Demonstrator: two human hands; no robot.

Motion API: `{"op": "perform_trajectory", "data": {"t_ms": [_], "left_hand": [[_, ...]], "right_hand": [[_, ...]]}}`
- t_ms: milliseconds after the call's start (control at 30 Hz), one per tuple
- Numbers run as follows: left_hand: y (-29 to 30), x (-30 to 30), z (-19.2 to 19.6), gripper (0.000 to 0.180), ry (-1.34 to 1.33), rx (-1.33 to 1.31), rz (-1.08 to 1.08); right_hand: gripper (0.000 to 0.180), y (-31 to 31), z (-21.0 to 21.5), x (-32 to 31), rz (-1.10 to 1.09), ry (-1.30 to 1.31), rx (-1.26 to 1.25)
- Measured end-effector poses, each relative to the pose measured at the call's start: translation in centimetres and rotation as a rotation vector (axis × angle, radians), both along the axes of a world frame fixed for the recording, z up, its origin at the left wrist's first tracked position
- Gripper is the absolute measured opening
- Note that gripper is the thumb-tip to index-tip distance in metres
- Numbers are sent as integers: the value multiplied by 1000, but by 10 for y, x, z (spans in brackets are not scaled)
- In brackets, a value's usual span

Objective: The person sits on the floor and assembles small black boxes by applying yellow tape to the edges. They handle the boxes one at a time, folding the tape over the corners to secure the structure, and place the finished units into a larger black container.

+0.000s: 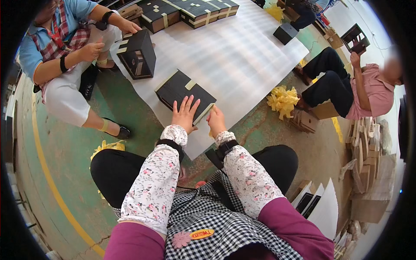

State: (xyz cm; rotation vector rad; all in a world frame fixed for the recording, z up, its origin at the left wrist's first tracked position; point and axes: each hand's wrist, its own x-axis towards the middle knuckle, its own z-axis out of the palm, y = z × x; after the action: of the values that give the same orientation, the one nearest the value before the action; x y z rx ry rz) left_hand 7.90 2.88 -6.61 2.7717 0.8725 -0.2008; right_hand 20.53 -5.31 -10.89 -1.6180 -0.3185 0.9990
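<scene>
A black box (pixel 184 89) with strips of pale tape along its edges lies on the white sheet in front of me. My left hand (pixel 186 112) rests on its top near the closest corner, fingers spread and the thumb down at the near side. At the box's right near corner, my right hand (pixel 216 121) is closed, its fingers pinched on a thin strip of yellowish tape (pixel 211 134), part of which shows below the fist. Most of that strip is hidden by the fingers.
The white sheet (pixel 225 52) carries more taped black boxes (pixel 201 11) at the back. On the left, a seated person touches an upright black box (pixel 138 56). Another person at right holds a dark frame (pixel 355 39). Crumpled yellow tape (pixel 282 102) lies beside the sheet; cardboard pieces (pixel 366 160) stand at right.
</scene>
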Motion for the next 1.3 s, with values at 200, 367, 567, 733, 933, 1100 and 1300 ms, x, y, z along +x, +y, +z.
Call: {"op": "perform_trajectory", "data": {"t_ms": [200, 367, 567, 733, 933, 1100, 1300], "left_hand": [[3, -2, -1, 108, -13, -6, 21], [2, 0, -4, 108, -26, 0, 13], [-1, -2, 0, 108, -2, 5, 36], [1, -3, -1, 110, 1, 13, 22], [1, 2, -9, 110, -23, 23, 1], [1, 1, -2, 108, 11, 2, 33], [2, 2, -2, 107, 10, -2, 35]], "right_hand": [[34, -17, 22, -19, -257, 69, 105], [33, -3, -2, 15, -412, 27, 71], [23, 13, 5, -13, -96, -243, -63], [22, -6, 14, 4, 178, -213, -145], [26, -31, 49, 5, 212, 35, -82], [35, -49, 74, -1, 120, 24, 28], [60, -12, 47, 25, -19, 421, -129]]}}
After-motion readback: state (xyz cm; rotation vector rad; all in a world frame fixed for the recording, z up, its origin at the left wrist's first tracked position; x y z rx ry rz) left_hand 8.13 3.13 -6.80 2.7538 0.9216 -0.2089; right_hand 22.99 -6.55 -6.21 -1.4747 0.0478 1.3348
